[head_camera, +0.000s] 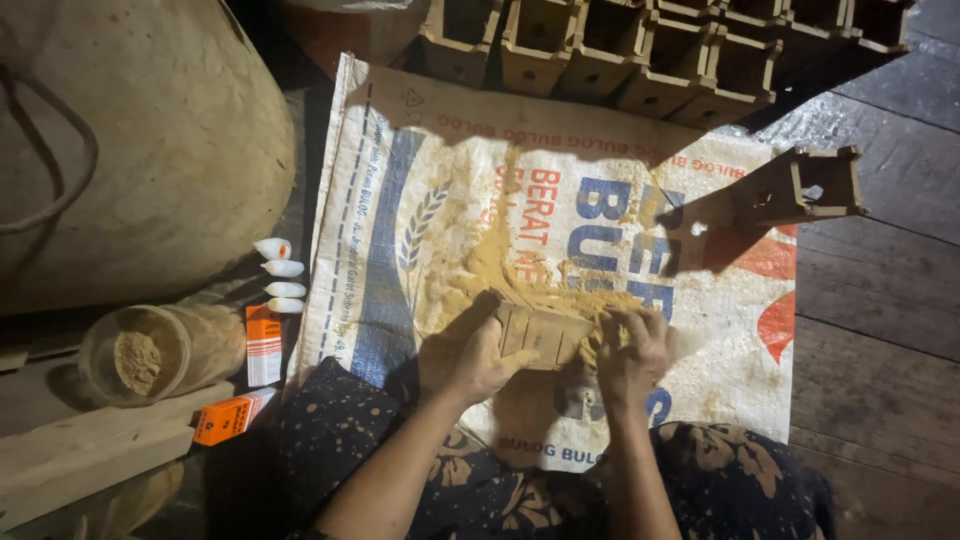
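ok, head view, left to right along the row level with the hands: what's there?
Open jar of powder → orange-and-white carton → left hand → small wooden box → right hand → bare floor planks.

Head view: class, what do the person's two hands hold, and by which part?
Left hand grips the left end of a small wooden box frame; right hand presses on its right end, amid tan powder.

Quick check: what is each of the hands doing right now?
Left hand: closed on the wooden box.
Right hand: fingers curled against the box's other end, over the sawdust; grip unclear.
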